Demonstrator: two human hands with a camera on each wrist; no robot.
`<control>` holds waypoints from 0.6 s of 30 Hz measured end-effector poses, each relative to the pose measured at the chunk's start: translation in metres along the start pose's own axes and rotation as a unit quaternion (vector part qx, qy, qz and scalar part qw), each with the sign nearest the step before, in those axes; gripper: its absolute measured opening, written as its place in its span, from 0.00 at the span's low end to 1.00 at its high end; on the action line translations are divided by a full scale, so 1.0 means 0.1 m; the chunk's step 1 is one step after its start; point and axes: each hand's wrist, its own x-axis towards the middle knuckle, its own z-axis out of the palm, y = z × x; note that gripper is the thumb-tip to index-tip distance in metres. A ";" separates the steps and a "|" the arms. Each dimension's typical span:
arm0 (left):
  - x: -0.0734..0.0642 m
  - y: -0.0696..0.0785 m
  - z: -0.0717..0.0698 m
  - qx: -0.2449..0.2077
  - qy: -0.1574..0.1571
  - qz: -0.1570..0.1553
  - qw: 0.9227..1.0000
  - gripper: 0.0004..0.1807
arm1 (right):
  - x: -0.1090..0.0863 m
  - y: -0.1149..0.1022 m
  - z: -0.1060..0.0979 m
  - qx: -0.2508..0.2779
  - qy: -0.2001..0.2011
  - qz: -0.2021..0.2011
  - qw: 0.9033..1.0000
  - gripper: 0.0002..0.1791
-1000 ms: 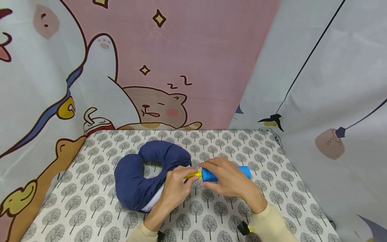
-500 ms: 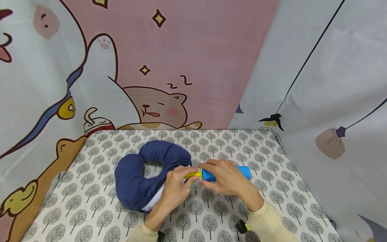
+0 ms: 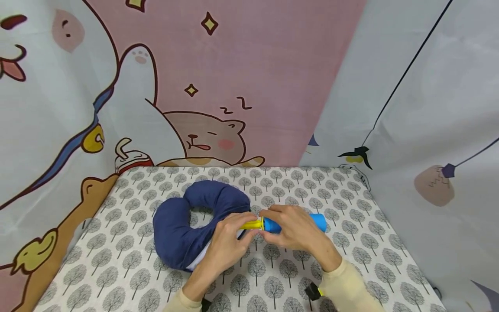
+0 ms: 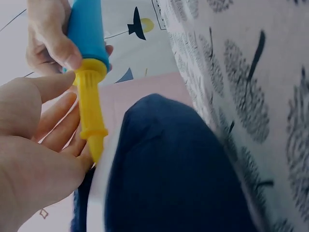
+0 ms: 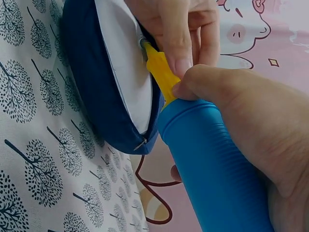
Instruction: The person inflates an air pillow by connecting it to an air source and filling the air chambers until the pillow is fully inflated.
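A hand pump has a blue barrel [image 3: 318, 222] and a yellow nozzle [image 3: 252, 225]. My right hand [image 3: 294, 227] grips the barrel near its collar, thumb on the collar end in the right wrist view. My left hand [image 3: 230, 238] holds the yellow nozzle between thumb and fingers. The navy U-shaped neck pillow [image 3: 171, 234] lies to the left, its white inner part [image 5: 128, 63] showing through an unzipped edge. In the right wrist view the nozzle's tip meets a small clear valve [image 5: 142, 42] on that white part; how deep it sits is hidden.
A tabletop covered in tree-print cloth [image 3: 273, 286] lies beneath everything. Cartoon-printed curtains [image 3: 280, 86] stand behind and along the sides. Dark wrist camera mounts [image 3: 313, 291] hang under both forearms.
The head view has shifted slightly, moving the scene a little to the right. My left thumb has slid right, towards the pump's collar. Pump and pillow otherwise stay as they were.
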 end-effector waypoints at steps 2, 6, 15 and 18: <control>-0.01 0.02 -0.05 0.010 -0.004 0.008 1.000 0.18 | 0.00 0.01 0.00 0.004 -0.003 0.002 1.000 0.25; -0.01 0.02 -0.17 0.034 -0.022 0.024 0.999 0.19 | 0.00 0.02 0.00 0.010 -0.011 0.009 1.000 0.25; 0.03 -0.12 -0.40 0.069 -0.053 0.044 0.995 0.17 | 0.01 0.04 0.01 0.020 -0.017 0.017 1.000 0.24; 0.05 -0.17 -0.44 0.082 -0.061 0.052 0.993 0.17 | 0.02 0.04 0.01 0.019 -0.015 0.014 1.000 0.23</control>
